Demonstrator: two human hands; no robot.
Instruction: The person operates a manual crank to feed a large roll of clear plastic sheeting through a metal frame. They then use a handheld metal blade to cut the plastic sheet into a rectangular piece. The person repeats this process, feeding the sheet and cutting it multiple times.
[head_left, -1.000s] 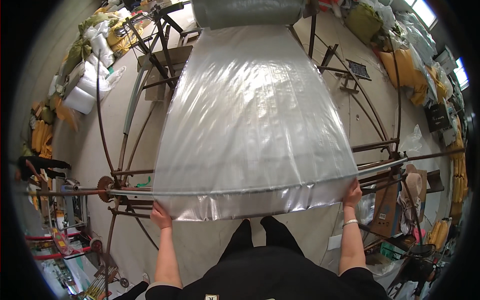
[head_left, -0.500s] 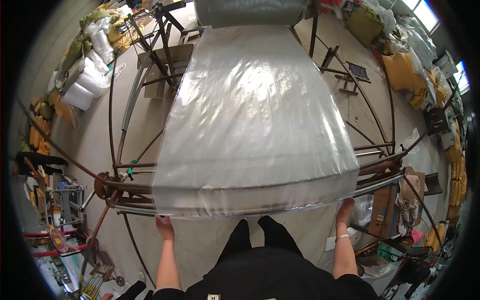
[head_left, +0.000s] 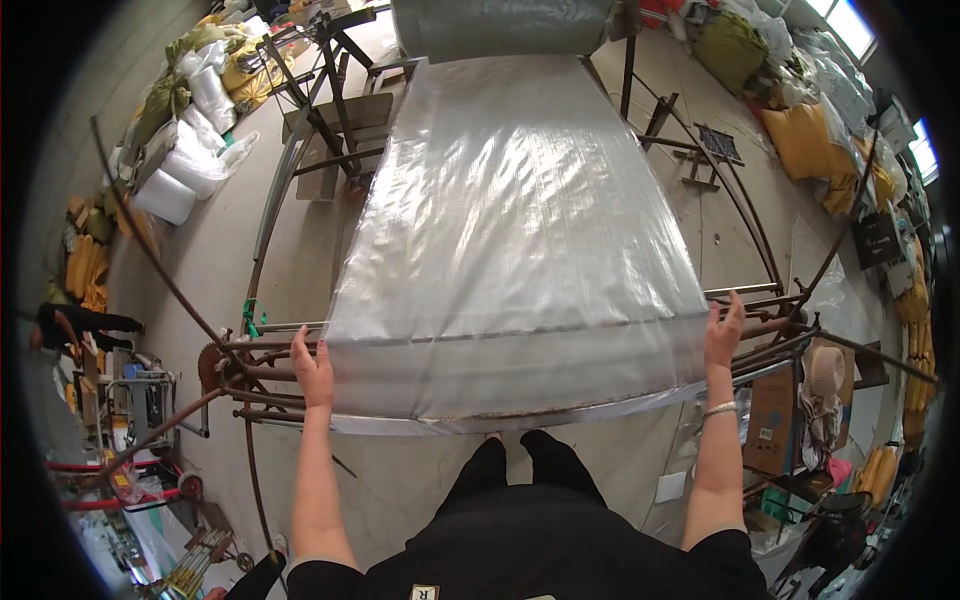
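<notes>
A wide sheet of clear plastic film (head_left: 520, 230) runs from a big roll (head_left: 500, 25) at the top down toward me, draped over the rusty rods of a round metal frame (head_left: 255, 375). My left hand (head_left: 312, 368) lies flat, fingers up, against the film's left edge just above the rods. My right hand (head_left: 724, 330), fingers spread, touches the film's right edge beside a rod end (head_left: 775, 325); a bracelet (head_left: 718, 408) is on that wrist. The film's near edge (head_left: 480, 420) hangs over the lowest rod in front of my legs.
White sacks (head_left: 190, 150) and yellow bags lie at the far left, yellow and green sacks (head_left: 810, 140) at the far right. A cardboard box (head_left: 775, 420) stands by my right side. A metal stand (head_left: 330, 110) is left of the roll. A person in dark clothes (head_left: 80, 325) is far left.
Both hands have left the film's near corners and moved up along its side edges. The frame's rods have shifted, and more film now lies over them toward me.
</notes>
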